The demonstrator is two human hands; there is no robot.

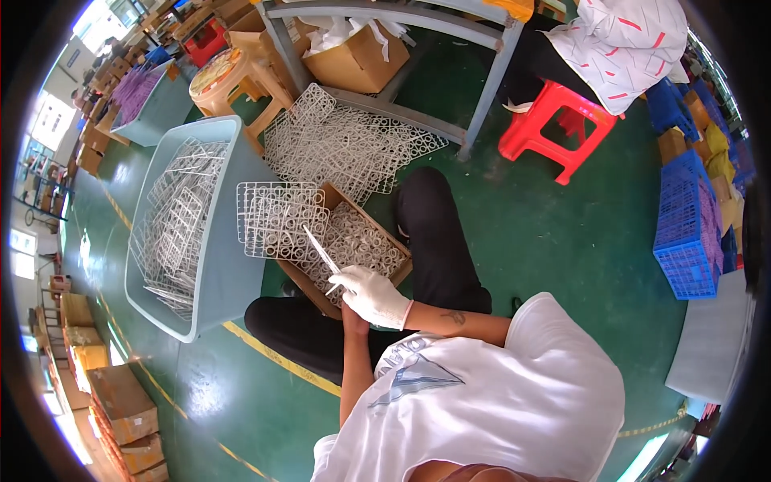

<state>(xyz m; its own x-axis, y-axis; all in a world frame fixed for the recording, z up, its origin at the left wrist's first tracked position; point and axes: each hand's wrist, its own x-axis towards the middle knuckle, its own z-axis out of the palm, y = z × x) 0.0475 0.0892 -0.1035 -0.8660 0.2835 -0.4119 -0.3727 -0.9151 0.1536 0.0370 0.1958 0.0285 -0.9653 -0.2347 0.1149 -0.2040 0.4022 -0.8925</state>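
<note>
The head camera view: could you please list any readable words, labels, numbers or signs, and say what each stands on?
White short-sleeved fabric T-shirt: grey lettering on the chest, too folded and slanted to read surely.
Stacked brown cardboard boxes at lower left: any print is too small and blurred to read.
Nothing else shows legible text.

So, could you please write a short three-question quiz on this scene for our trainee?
1. Multiple choice: what colour is the large tub just left of the open cardboard box?
A) Yellow
B) Red
C) Pale blue

2. True or false: that box contains loose white rings.

3. Fill in the missing word: the person's right hand wears a white ____.

Key: 1. C; 2. True; 3. glove.
</note>
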